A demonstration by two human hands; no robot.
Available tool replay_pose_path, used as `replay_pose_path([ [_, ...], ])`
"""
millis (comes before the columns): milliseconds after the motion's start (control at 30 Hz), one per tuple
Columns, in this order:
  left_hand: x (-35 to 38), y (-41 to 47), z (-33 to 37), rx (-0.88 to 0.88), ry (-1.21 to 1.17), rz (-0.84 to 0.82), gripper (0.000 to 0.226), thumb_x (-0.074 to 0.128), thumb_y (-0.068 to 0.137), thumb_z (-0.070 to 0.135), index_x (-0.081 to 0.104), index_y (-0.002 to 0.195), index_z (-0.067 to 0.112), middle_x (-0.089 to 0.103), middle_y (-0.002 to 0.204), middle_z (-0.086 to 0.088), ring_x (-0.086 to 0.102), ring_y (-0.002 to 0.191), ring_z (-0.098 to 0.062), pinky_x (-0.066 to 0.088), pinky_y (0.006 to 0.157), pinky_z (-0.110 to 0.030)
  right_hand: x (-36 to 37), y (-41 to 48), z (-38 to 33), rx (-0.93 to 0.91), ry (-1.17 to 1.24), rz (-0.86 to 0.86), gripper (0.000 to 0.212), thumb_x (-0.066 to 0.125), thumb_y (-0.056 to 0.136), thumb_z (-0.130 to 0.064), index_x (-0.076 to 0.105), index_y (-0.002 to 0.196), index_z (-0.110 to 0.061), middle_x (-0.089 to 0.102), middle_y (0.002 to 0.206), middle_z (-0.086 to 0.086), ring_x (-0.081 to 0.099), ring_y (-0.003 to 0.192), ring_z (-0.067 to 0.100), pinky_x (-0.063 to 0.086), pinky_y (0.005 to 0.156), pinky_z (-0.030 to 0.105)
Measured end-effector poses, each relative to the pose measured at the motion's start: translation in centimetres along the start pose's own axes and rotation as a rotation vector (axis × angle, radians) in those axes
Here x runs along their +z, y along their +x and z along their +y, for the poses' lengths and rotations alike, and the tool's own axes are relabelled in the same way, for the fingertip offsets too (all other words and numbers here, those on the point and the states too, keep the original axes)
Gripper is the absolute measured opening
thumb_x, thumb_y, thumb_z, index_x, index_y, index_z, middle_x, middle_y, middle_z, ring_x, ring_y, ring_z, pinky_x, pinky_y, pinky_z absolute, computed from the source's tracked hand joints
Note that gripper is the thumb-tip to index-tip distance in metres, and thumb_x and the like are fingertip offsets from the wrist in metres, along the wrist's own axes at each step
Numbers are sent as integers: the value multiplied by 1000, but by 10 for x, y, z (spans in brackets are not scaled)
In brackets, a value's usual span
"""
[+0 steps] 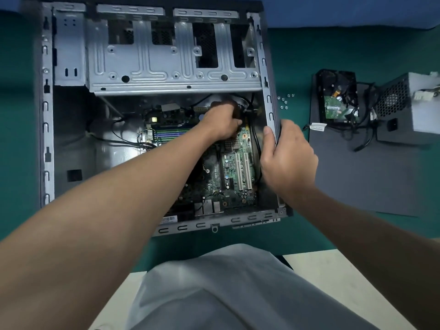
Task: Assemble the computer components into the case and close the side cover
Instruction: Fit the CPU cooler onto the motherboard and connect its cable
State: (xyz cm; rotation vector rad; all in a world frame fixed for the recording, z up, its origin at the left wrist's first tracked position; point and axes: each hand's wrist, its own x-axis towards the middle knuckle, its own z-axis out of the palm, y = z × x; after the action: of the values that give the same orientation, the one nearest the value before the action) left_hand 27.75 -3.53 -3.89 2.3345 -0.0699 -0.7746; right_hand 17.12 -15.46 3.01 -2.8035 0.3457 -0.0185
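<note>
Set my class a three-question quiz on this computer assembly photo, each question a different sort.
1. True or false: the power supply sits inside the case.
2. Which hand grips the case's edge: A the left, B the right hand?
3. Fill in: the loose screws lie on the ____ mat.
Key: 1 false; 2 B; 3 green.

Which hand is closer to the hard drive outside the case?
Right. The right hand grips the right edge of the case, toward the hard drive; the left hand is farther off, inside the case.
</note>
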Motion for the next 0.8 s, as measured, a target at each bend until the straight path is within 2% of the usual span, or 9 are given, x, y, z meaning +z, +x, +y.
replay_pose_path([
  [133,3,10,1,19,-88,-58,24,61,94,31,64,109,12,68,107,-6,62,103,-22,48,92,-33,0,0,0,11,-3,1,33,36,99,-38,50,103,-9,58,98,8,55,82,35,42,67,41],
  [267,3,15,10,111,-27,-38,25,59,92,17,62,116,10,63,118,-12,57,110,-27,43,87,-25,1,1,0,7,1,9,33,36,99,-38,51,104,-9,58,98,7,54,82,34,40,65,40],
  [367,7,21,10,80,5,25,40,50,88,7,55,128,9,56,130,-18,53,118,-34,46,94,-31,2,2,0,7,6,13,33,36,98,-39,51,104,-10,58,96,7,54,79,33,38,64,38],
  [433,7,22,10,57,-12,34,44,47,87,7,55,130,13,57,131,-16,54,116,-35,47,97,-36,2,2,1,8,15,10,33,35,98,-39,50,103,-10,58,95,6,53,77,32,36,63,37],
  [567,7,24,9,53,-42,46,44,50,87,6,58,129,17,59,129,-13,57,114,-32,48,94,-31,1,2,0,14,27,7,28,35,98,-39,45,94,-14,55,90,5,48,72,29,35,62,37],
  [700,6,27,6,37,-47,3,35,72,82,17,67,116,19,63,113,-6,58,97,-22,44,78,-22,0,2,0,16,32,10,28,36,98,-39,46,94,-13,54,90,5,43,71,27,32,61,36],
  [800,6,27,4,64,-50,45,33,77,78,19,71,111,18,57,96,0,54,87,-17,40,71,-18,1,2,-1,15,36,11,29,35,98,-39,47,96,-12,55,91,5,44,72,27,34,62,37],
])
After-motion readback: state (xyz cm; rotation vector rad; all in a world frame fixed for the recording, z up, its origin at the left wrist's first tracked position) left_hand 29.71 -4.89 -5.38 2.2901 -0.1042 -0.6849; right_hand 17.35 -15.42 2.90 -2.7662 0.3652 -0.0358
